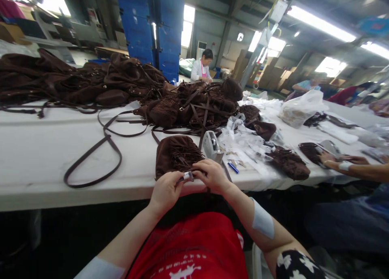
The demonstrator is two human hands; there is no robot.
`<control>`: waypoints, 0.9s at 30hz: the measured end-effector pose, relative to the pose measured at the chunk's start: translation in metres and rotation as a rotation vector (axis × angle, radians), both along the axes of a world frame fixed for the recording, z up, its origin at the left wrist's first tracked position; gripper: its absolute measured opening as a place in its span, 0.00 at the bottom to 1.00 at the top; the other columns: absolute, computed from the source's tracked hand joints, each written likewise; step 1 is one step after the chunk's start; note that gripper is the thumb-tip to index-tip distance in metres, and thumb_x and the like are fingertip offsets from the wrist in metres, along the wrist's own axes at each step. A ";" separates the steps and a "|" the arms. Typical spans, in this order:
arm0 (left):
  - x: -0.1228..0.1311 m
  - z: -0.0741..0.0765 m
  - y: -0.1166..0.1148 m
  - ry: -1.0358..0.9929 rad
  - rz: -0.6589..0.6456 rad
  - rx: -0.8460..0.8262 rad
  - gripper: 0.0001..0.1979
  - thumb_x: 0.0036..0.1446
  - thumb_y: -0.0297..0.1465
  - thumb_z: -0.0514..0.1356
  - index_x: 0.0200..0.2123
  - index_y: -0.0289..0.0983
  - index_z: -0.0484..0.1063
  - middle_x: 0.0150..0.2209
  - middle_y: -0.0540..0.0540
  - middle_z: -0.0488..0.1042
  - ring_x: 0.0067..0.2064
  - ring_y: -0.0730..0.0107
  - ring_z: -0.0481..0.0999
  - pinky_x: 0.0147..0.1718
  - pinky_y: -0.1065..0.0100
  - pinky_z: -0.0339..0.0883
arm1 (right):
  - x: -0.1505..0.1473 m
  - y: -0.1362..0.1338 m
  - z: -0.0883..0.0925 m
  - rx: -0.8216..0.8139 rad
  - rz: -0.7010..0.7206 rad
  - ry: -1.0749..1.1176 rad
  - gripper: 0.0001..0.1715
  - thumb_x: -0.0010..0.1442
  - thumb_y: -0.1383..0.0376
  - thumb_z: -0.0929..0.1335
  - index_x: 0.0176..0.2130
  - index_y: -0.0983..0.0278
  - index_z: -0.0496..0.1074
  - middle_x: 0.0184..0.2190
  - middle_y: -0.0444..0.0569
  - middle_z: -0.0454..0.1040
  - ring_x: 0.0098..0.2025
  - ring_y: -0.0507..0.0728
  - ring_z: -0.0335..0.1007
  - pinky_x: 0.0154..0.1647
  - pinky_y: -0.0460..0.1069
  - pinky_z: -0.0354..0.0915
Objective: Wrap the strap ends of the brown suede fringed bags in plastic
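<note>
A brown suede bag with fringe (176,154) lies at the near edge of the white table (36,157), its long strap (91,153) looping off to the left. My left hand (165,191) and my right hand (212,175) meet at the bag's near edge. Both are closed in a pinch on a small white and grey tag (187,176) held between them. A white tape dispenser (211,146) stands just behind my right hand.
A big pile of brown fringed bags (194,105) and straps covers the table's middle and far left. White paper scraps (243,137) and a blue pen (233,167) lie to the right. A co-worker's hands (337,159) work on another bag at right. Other people stand behind.
</note>
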State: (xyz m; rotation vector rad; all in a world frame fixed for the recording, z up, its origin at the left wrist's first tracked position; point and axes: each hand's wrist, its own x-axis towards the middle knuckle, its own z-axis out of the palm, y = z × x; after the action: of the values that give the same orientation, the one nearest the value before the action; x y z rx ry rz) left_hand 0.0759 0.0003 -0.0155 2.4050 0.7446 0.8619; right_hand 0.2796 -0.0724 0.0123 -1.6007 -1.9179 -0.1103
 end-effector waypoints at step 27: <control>0.001 -0.030 0.004 0.020 0.052 0.428 0.09 0.62 0.31 0.53 0.45 0.39 0.69 0.41 0.43 0.78 0.41 0.57 0.77 0.41 0.61 0.68 | 0.104 0.014 -0.062 -0.144 -0.674 1.092 0.15 0.54 0.58 0.68 0.25 0.66 0.69 0.20 0.47 0.73 0.18 0.49 0.64 0.19 0.43 0.60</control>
State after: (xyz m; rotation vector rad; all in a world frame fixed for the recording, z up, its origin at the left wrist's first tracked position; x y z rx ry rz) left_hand 0.0767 0.0040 -0.0451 2.7780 0.6878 1.1147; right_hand 0.3834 -0.0581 -0.0495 -1.7763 -0.5475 0.5300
